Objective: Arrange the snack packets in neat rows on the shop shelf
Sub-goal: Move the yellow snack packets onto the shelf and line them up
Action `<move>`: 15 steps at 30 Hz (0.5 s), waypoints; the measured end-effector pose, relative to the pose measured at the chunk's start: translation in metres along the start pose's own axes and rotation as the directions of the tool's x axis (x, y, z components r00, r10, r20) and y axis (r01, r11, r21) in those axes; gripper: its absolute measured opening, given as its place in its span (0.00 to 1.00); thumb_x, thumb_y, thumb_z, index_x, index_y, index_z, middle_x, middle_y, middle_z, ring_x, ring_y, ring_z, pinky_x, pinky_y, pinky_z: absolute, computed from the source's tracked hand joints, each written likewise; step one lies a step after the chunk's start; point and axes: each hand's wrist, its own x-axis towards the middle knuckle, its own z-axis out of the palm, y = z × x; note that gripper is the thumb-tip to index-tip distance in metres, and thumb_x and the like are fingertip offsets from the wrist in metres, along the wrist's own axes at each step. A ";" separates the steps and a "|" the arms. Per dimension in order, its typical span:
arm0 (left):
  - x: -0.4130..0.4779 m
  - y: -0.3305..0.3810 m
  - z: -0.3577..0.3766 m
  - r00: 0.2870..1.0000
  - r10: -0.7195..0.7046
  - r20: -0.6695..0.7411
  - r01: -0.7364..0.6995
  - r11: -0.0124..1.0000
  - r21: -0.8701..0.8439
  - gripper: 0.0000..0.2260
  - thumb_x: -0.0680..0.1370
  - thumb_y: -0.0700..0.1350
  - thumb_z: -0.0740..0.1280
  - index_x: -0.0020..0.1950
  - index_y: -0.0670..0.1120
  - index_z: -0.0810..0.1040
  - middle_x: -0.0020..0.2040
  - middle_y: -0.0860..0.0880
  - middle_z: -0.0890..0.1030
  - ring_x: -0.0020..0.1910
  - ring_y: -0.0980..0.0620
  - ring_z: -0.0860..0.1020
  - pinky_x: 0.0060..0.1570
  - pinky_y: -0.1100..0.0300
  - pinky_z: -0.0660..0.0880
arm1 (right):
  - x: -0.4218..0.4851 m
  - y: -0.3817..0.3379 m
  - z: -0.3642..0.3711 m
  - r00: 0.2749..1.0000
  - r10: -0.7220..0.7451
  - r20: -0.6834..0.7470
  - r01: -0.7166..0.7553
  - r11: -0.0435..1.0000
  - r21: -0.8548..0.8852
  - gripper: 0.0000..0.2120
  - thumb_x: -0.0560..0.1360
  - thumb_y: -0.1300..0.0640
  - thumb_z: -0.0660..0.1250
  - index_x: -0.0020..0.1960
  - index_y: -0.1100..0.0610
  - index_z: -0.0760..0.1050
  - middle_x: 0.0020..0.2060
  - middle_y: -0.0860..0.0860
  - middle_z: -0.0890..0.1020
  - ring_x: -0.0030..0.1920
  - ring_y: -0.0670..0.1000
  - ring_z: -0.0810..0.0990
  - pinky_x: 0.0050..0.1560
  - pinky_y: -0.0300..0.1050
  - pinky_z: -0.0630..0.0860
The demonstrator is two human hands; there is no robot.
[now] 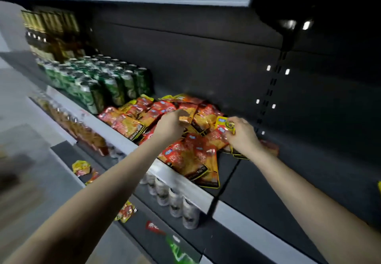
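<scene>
Head view, looking down on a dark shop shelf [181,181] with a pale front edge. The snack packets [185,154], red and orange with yellow borders, lie in a loose, overlapping heap near the middle of the shelf. The heap reaches from the back panel to the front edge, where two packets overhang the rim.

Hands: both reach over the heap. The left hand [171,125] has its fingers curled and pinches a small orange packet [185,119] above the centre of the pile. The right hand [242,133] grips a yellow-topped packet [223,123] at the right-hand side of the heap, its fingers closed round the packet's edge. The two held packets are near each other but apart.

Left of the heap, and just beside it, stand rows of green cans [99,82]. Beyond them, towards the left end of the shelf, are gold-labelled bottles [51,33], blurred. A slotted upright [270,90] runs up the back panel to the right of the hands.

Below, a lower shelf [185,241] carries a row of pale jars [175,200] under the front edge, and stray packets [81,167] lie singly further forward.
</scene>
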 end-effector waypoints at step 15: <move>0.032 -0.016 0.024 0.969 0.235 0.080 -0.238 0.971 0.026 0.19 0.75 0.45 0.68 0.65 0.46 0.74 0.70 0.46 0.70 0.71 0.45 0.64 0.68 0.57 0.57 | 0.045 -0.009 0.022 0.978 0.205 -0.023 -0.198 0.963 0.182 0.25 0.71 0.65 0.69 0.67 0.55 0.69 0.59 0.54 0.77 0.57 0.55 0.77 0.57 0.46 0.73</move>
